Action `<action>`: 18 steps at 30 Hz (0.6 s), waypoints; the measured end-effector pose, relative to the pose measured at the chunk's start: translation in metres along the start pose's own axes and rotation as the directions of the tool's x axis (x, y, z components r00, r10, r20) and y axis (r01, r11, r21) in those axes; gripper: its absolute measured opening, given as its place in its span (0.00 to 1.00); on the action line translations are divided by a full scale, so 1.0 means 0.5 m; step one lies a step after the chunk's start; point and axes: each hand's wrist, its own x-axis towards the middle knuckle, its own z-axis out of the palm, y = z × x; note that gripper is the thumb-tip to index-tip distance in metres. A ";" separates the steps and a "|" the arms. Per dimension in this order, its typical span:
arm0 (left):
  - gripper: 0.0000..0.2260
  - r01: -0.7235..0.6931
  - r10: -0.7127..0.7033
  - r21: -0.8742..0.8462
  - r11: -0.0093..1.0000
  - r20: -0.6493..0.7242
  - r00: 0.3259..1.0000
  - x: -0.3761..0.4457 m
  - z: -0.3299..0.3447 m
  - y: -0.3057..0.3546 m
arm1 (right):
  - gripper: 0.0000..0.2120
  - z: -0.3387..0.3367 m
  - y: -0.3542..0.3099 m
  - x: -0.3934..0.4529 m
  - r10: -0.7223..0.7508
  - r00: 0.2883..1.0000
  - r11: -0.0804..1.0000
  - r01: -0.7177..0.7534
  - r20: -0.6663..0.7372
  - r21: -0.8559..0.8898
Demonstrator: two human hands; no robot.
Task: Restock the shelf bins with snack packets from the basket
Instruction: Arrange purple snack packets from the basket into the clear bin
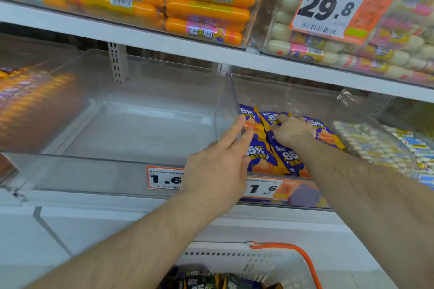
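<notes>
On the middle shelf (pixel 141 37), two clear bins side by side. Left bin (pixel 131 129) bare inside; right bin (pixel 277 101) holds the purple-and-orange snack packets (pixel 284 159), "85%" printed on them, lying flat in two rows, long axes running front to back, tops toward the shelf rear. White basket (pixel 237 258), orange handle, sits below with dark packets inside. Right hand (pixel 292 132): grip pressed down on the rear packets, fingers curled. Left hand (pixel 218 171): grip wide, fingertips (pixel 242 121) touching a rear packet at the divider wall.
</notes>
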 end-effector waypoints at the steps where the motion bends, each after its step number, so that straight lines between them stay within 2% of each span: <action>1: 0.25 0.001 -0.001 0.006 1.000 0.005 1.000 0.000 0.000 0.000 | 0.24 0.001 0.000 -0.001 0.005 1.000 1.000 -0.005 0.000 0.000; 8: 0.25 -0.012 0.012 0.002 1.000 0.037 0.999 0.001 0.000 -0.002 | 0.23 0.000 -0.004 -0.002 0.023 0.999 0.997 -0.022 0.025 -0.068; 12: 0.23 -0.012 0.018 -0.127 0.992 0.045 0.999 0.010 0.000 -0.011 | 0.18 -0.026 -0.011 -0.022 -0.040 0.996 0.993 0.031 -0.078 -0.111; 14: 0.21 -0.007 -0.001 -0.285 0.958 -0.026 1.000 0.003 -0.001 -0.022 | 0.17 -0.049 -0.022 -0.047 -0.063 0.986 0.995 0.050 -0.151 -0.085; 15: 0.19 -0.067 0.019 -0.335 0.940 -0.144 0.989 -0.003 -0.002 -0.026 | 0.17 -0.060 -0.029 -0.066 -0.091 0.972 0.994 0.076 -0.215 -0.078; 16: 0.17 -0.150 0.063 -0.316 0.937 -0.270 0.961 -0.010 -0.003 -0.029 | 0.16 -0.068 -0.035 -0.090 -0.145 0.940 0.989 0.125 -0.309 -0.085; 17: 0.14 -0.237 0.133 -0.263 0.935 -0.359 0.924 -0.019 -0.005 -0.032 | 0.15 -0.072 -0.037 -0.119 -0.230 0.867 0.973 0.207 -0.442 -0.101; 18: 0.12 -0.311 0.214 -0.223 0.924 -0.373 0.903 -0.032 -0.008 -0.036 | 0.13 -0.072 -0.037 -0.154 -0.332 0.727 0.938 0.324 -0.600 -0.127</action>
